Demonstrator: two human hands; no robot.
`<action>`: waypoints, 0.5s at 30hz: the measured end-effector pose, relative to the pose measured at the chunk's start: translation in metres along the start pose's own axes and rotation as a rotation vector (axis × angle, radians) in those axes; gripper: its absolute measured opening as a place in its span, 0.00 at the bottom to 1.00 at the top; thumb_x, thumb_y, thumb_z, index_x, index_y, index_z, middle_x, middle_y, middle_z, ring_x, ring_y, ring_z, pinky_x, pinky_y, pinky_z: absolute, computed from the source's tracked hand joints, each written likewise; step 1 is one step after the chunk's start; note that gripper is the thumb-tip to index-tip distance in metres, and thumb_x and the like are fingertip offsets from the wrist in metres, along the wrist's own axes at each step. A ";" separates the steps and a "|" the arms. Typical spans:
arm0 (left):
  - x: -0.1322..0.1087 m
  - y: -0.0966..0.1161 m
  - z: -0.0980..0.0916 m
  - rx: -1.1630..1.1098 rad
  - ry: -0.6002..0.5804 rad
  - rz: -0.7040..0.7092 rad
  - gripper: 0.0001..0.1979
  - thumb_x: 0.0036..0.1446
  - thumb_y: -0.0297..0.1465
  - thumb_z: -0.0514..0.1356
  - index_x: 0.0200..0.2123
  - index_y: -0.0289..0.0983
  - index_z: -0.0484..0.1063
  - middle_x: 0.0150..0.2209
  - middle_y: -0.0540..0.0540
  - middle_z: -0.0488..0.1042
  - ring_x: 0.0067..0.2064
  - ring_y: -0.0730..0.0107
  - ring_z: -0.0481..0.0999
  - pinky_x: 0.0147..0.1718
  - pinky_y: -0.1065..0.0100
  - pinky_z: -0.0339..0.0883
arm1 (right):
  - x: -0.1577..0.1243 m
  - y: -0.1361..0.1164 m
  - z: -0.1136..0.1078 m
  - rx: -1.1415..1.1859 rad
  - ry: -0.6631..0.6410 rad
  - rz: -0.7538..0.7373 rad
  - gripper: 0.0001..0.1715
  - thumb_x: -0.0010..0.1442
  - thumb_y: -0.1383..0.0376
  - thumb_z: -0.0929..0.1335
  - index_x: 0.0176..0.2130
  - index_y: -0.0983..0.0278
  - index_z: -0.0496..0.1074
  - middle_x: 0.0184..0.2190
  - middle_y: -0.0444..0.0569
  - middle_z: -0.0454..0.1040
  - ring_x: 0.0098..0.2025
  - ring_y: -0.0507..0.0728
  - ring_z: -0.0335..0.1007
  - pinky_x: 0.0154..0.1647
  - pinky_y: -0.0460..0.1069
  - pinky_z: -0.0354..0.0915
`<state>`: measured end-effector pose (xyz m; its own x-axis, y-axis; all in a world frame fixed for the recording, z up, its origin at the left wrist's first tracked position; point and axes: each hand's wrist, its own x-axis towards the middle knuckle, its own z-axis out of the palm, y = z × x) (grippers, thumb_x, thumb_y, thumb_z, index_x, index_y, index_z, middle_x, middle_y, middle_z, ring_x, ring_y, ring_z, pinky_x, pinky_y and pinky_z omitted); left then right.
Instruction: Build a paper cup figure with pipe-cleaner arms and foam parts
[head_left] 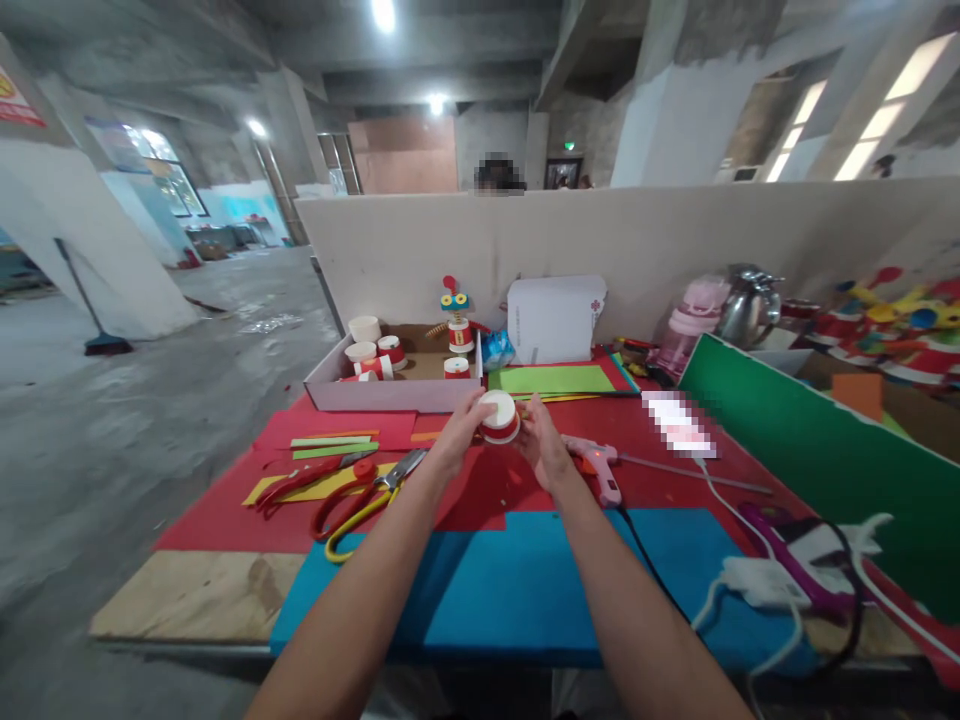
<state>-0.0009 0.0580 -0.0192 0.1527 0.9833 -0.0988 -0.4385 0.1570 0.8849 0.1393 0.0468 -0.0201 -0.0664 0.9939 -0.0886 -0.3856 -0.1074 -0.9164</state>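
Note:
A white paper cup with a red band point(500, 418) is held over the middle of the table, its white round end facing up toward me. My left hand point(459, 436) grips it from the left, thumb against its edge. Close by the cup's right side, my right hand point(545, 446) has its fingers curled together; whatever they may pinch is too small to make out. A pink hot glue gun point(600, 463) lies just right of that hand. Red-and-yellow-handled scissors point(373, 500) and red-handled pliers point(315, 480) rest left of my forearms.
Behind the hands stands a shallow box point(390, 396) with several paper cups and a cup figure point(458, 325). Green paper point(551, 379) and a white board point(556, 320) are beside it. A green panel point(810, 460), cables and a power strip point(765, 582) occupy the right.

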 end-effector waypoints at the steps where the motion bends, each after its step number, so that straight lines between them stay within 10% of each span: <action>1: 0.001 -0.006 -0.003 -0.005 0.009 0.004 0.24 0.47 0.29 0.65 0.50 0.40 0.70 0.33 0.50 0.77 0.30 0.71 0.74 0.27 0.74 0.63 | 0.000 0.001 -0.001 -0.014 -0.005 0.020 0.26 0.55 0.44 0.65 0.43 0.60 0.68 0.37 0.48 0.79 0.36 0.58 0.76 0.32 0.49 0.70; 15: 0.010 -0.026 -0.021 -0.004 -0.069 -0.022 0.25 0.52 0.37 0.64 0.54 0.42 0.67 0.39 0.47 0.77 0.34 0.66 0.75 0.32 0.70 0.64 | 0.005 0.005 -0.002 -0.185 0.107 0.024 0.35 0.43 0.59 0.72 0.51 0.60 0.66 0.35 0.45 0.77 0.37 0.57 0.74 0.32 0.47 0.66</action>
<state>-0.0062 0.0651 -0.0528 0.2234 0.9708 -0.0868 -0.4376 0.1794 0.8811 0.1385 0.0513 -0.0261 0.0285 0.9893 -0.1432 -0.2089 -0.1342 -0.9687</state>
